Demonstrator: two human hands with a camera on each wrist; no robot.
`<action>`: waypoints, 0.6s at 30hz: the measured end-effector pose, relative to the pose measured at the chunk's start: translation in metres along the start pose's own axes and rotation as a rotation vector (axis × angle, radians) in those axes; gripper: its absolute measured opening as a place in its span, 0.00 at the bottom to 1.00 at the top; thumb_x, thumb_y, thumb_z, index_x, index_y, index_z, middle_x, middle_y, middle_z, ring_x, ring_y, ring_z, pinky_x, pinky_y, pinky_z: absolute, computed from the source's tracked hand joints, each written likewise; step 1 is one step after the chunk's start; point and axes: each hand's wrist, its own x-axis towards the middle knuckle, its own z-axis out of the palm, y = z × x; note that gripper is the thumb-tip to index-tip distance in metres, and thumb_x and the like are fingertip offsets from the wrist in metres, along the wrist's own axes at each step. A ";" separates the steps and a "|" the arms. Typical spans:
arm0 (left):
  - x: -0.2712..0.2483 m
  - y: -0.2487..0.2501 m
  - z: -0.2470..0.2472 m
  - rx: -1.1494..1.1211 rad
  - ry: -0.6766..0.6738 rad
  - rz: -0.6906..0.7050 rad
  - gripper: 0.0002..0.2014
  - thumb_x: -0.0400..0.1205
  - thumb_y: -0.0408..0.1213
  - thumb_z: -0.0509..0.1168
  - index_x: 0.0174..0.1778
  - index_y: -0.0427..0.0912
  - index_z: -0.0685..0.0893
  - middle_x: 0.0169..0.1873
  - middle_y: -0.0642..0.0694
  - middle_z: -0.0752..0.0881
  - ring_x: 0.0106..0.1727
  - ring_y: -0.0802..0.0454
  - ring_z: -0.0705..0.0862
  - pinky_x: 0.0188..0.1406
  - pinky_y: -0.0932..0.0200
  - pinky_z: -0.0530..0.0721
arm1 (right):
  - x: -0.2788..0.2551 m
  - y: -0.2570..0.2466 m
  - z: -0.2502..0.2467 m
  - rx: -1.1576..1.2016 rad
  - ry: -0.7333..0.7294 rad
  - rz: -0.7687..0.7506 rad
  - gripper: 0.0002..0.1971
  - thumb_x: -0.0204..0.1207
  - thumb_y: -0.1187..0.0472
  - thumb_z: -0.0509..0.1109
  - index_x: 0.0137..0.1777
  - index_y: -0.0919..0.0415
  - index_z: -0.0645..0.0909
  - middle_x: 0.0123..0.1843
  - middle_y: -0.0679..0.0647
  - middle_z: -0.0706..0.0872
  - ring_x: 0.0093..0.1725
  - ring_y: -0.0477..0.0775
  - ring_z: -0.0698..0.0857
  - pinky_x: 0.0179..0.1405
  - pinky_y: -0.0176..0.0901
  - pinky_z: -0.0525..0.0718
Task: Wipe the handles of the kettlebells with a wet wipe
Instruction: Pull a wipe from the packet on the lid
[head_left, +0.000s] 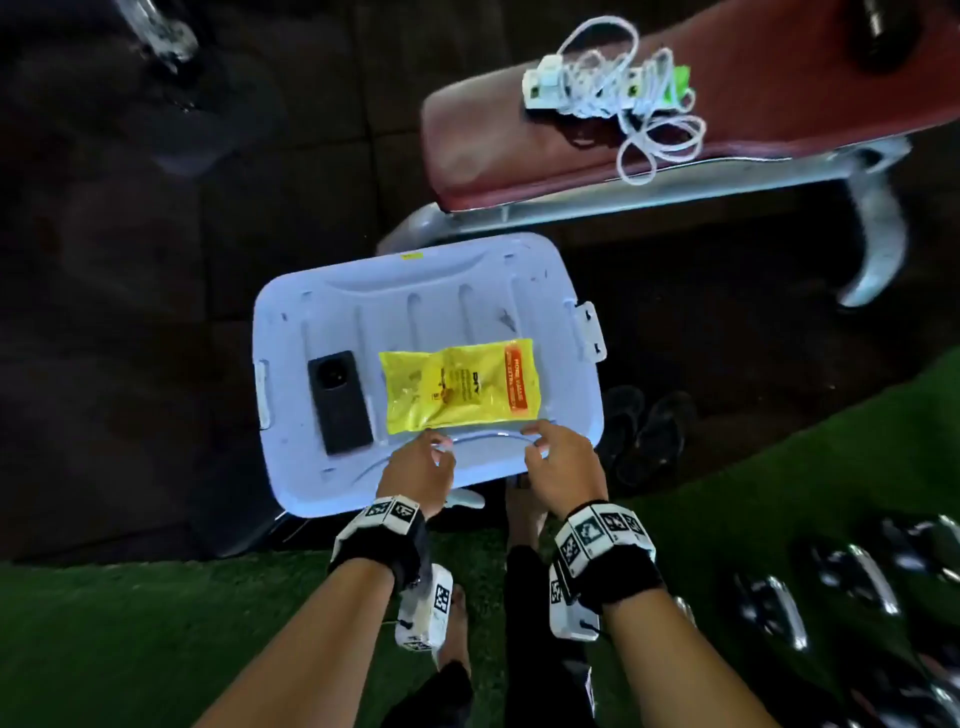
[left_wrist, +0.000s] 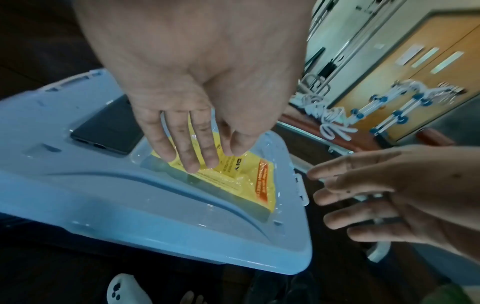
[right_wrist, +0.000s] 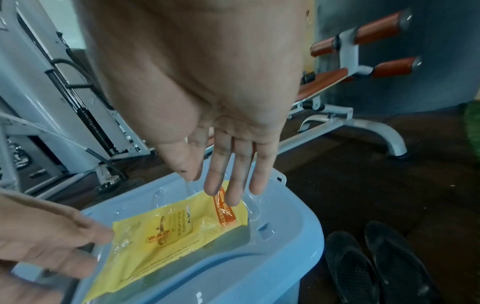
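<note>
A yellow wet-wipe pack (head_left: 460, 382) with an orange end strip lies flat on the pale blue lid (head_left: 467, 270) of a storage bin. Both hands hover over the pack's near edge with straight fingers, holding nothing. My left hand (head_left: 421, 465) reaches over the pack's left part (left_wrist: 233, 176). My right hand (head_left: 558, 460) is above the orange strip end (right_wrist: 226, 211). The left hand's fingers (left_wrist: 192, 148) and the right hand's fingers (right_wrist: 233, 179) are spread. Dark kettlebells (head_left: 841, 587) with shiny handles sit on green turf at the lower right.
A black phone (head_left: 340, 400) lies on the lid left of the pack. A red padded bench (head_left: 675, 98) carrying a white power strip and cable (head_left: 618, 88) stands behind. Black sandals (head_left: 649, 436) lie right of the bin. Gym machine frames (right_wrist: 52, 92) stand beyond.
</note>
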 end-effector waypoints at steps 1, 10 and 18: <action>0.020 0.001 0.006 -0.005 0.004 0.005 0.11 0.86 0.41 0.63 0.63 0.51 0.84 0.57 0.47 0.91 0.62 0.43 0.87 0.52 0.56 0.80 | 0.020 0.003 0.004 -0.006 -0.010 0.006 0.17 0.82 0.61 0.63 0.67 0.48 0.84 0.62 0.54 0.89 0.60 0.60 0.87 0.58 0.52 0.85; 0.134 0.060 0.039 0.110 0.035 -0.244 0.33 0.74 0.67 0.71 0.66 0.50 0.73 0.59 0.49 0.88 0.61 0.40 0.88 0.49 0.51 0.75 | 0.144 0.022 0.023 -0.170 -0.225 -0.054 0.21 0.84 0.64 0.61 0.72 0.48 0.81 0.62 0.56 0.87 0.61 0.60 0.86 0.56 0.51 0.85; 0.145 0.044 0.036 -0.020 0.154 -0.131 0.17 0.91 0.50 0.59 0.54 0.39 0.85 0.57 0.37 0.82 0.60 0.38 0.81 0.62 0.46 0.78 | 0.170 0.022 0.043 -0.264 -0.176 -0.101 0.21 0.84 0.64 0.64 0.76 0.52 0.78 0.63 0.59 0.84 0.63 0.64 0.82 0.61 0.55 0.81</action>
